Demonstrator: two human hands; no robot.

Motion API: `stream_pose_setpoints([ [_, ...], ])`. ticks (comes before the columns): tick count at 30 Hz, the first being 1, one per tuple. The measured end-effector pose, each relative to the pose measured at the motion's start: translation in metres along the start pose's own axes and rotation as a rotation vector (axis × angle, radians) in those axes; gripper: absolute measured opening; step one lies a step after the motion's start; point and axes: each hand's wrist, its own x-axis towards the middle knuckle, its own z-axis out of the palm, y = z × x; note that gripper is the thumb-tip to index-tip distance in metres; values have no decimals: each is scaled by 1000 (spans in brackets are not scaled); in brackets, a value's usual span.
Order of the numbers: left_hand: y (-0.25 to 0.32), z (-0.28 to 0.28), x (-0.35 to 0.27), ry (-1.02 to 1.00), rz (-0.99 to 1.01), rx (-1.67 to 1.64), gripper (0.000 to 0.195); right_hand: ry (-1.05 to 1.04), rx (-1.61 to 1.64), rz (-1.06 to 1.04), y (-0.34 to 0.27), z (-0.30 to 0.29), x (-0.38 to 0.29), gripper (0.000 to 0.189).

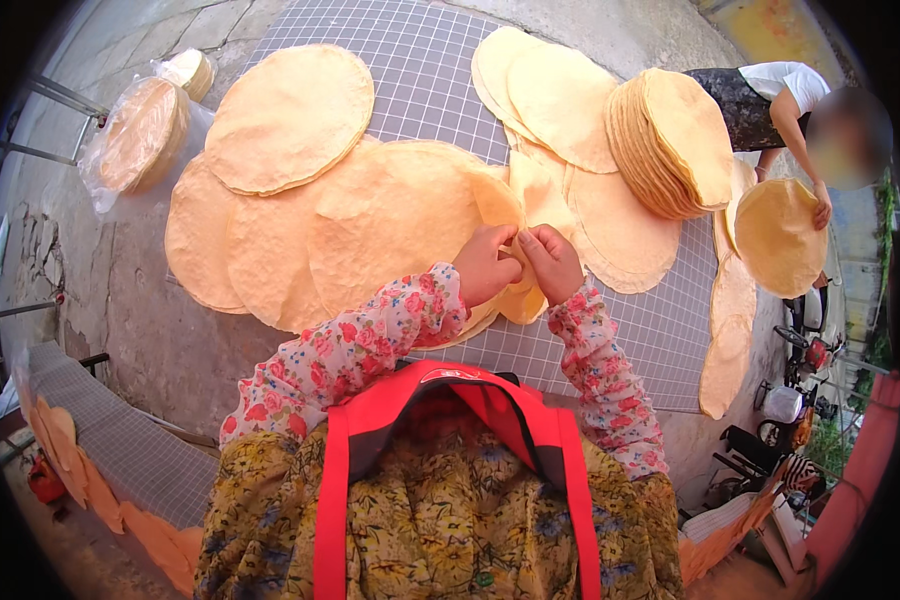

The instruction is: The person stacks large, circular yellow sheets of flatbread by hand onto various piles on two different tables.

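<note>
My left hand (489,259) and my right hand (551,262) meet over the table, each pinching the edge of a thin, round, pale-yellow flatbread sheet (526,191). That sheet stands partly raised and folded between my fingertips, and its lower part hangs behind my hands. To the left, overlapping sheets (390,225) fan out across the table, with one round sheet stack (292,116) lying on top of them. More flat sheets (622,225) lie to the right of my hands. How many layers my fingers hold cannot be made out.
A tall stack of sheets (667,142) leans at the table's right. Beyond it, another person bends over, holding a round sheet (782,238). Plastic-wrapped sheets (142,139) sit at far left. A grey checked cloth (420,67) covers the table; motorcycles (814,349) stand at right.
</note>
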Motion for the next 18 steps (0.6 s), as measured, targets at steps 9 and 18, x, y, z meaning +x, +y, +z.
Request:
stream_pose_setpoints([
  [9, 32, -26, 14, 117, 247, 387, 48, -127, -245, -202, -42, -57, -38, 9],
  [18, 116, -47, 96, -689, 310, 901, 49, -337, -419, -446, -154, -116, -87, 17],
])
